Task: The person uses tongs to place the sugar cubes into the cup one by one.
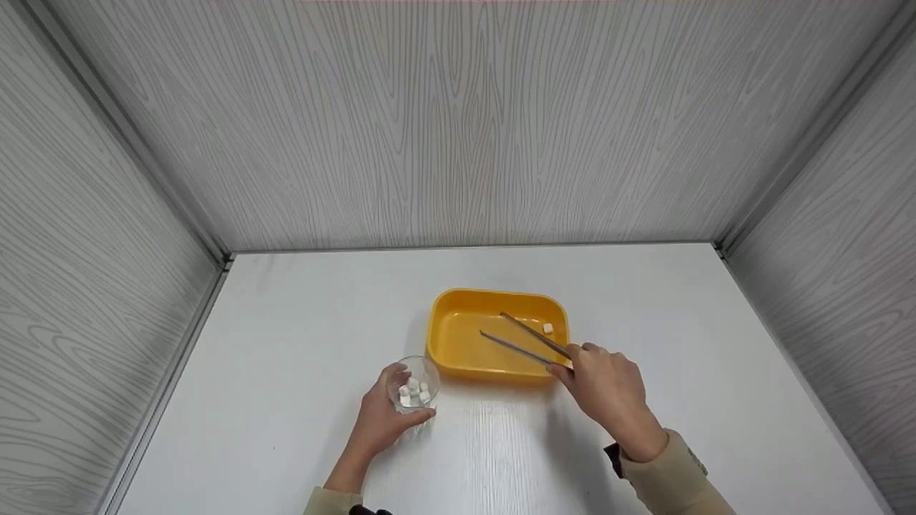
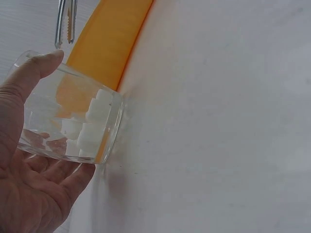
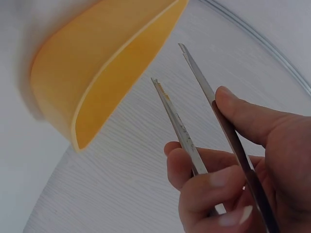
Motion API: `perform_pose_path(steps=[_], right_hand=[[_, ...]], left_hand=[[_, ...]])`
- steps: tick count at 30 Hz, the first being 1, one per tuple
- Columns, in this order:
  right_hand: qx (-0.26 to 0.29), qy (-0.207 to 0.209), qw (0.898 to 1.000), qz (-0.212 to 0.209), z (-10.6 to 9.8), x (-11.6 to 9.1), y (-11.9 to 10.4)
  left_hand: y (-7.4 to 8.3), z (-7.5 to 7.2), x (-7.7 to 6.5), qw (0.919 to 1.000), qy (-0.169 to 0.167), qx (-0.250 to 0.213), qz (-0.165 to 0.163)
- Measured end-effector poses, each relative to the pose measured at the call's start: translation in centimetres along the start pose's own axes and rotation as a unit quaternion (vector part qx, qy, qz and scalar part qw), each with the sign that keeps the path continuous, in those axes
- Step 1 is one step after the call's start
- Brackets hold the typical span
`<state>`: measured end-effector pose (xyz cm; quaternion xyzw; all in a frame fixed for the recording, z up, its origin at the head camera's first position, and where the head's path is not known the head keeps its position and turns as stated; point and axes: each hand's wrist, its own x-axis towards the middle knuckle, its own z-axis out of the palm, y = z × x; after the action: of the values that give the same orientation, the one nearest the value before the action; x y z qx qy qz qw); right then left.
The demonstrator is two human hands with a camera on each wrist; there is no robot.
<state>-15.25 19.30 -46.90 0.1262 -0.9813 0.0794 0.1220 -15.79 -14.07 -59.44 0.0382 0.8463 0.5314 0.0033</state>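
Observation:
My left hand [image 1: 381,418] grips a clear glass [image 1: 402,363] around its side, just left of the yellow tray's near corner. Several white cubes [image 2: 87,126] lie at the bottom of that glass. Metal tweezers [image 1: 517,349] are held in my right hand [image 1: 607,383], their two arms spread apart with nothing between the tips. Those tips hang over the yellow tray [image 1: 444,368]. One white cube [image 1: 548,328] sits inside the tray near its right end. In the right wrist view, thumb and fingers press on opposite arms of the tweezers [image 3: 194,80].
A white table [image 1: 300,329] carries the tray. Grey wood-grain panels stand at the back [image 1: 458,129], left [image 1: 79,250] and right [image 1: 844,272] of it.

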Motion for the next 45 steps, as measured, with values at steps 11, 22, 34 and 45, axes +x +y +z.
perform_pose_path(steps=[11,22,34,45], right_hand=[[-0.021,-0.019,0.999,0.039,0.7,0.2,1.3],[-0.038,-0.06,0.995,0.065,1.2,0.6,2.2],[-0.062,-0.072,0.992,0.085,1.2,1.1,2.4],[-0.071,-0.106,0.986,0.104,1.0,1.7,2.4]], left_hand=[[-0.1,-0.1,0.1,1.0,-0.003,-0.003,-0.002],[-0.2,-0.1,0.0,0.9999,-0.001,-0.003,0.01],[-0.1,0.0,0.1,1.0,0.0,0.006,0.0],[0.1,0.0,0.1,0.9999,-0.002,0.01,-0.005]])
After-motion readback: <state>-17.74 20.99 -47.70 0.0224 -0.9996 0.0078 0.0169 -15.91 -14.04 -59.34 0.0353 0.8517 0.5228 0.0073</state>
